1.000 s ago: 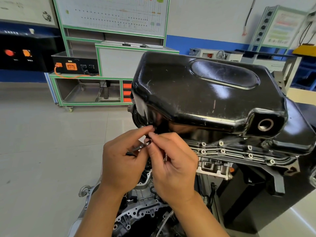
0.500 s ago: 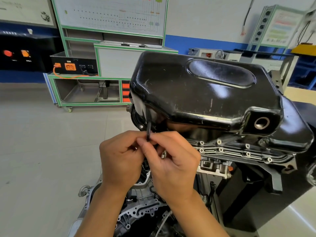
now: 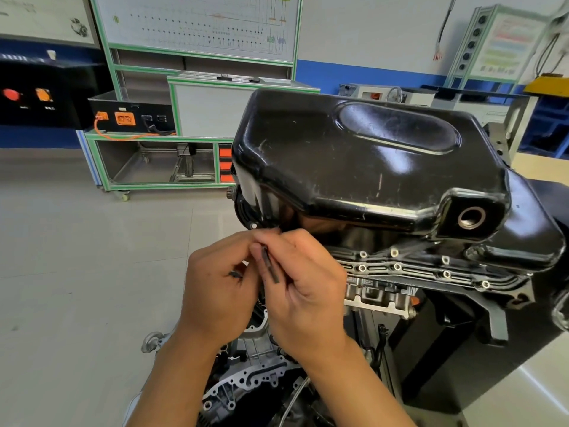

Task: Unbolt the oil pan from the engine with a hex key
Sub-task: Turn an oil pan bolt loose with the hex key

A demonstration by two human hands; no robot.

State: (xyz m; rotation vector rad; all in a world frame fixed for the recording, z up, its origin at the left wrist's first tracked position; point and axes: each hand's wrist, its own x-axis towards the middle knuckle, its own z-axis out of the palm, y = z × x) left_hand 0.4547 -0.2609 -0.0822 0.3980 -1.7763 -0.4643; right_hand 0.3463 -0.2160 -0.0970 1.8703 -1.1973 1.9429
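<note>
While I checked the head view, both hands sat bunched together just below the near-left corner of the black oil pan (image 3: pixel 369 161), which sat on top of the engine (image 3: pixel 378 295) with a row of bolts (image 3: pixel 397 266) showing in the flange along its near edge. Right hand (image 3: pixel 304 288) had thumb and forefinger clamped on the hex key (image 3: pixel 270 268), a short dark bar slanting down between the hands, not on any bolt; left hand (image 3: pixel 218 291) had fingers curled in, tips pinching the key's top end. Small dark bit at the left palm, I couldn't tell what.
</note>
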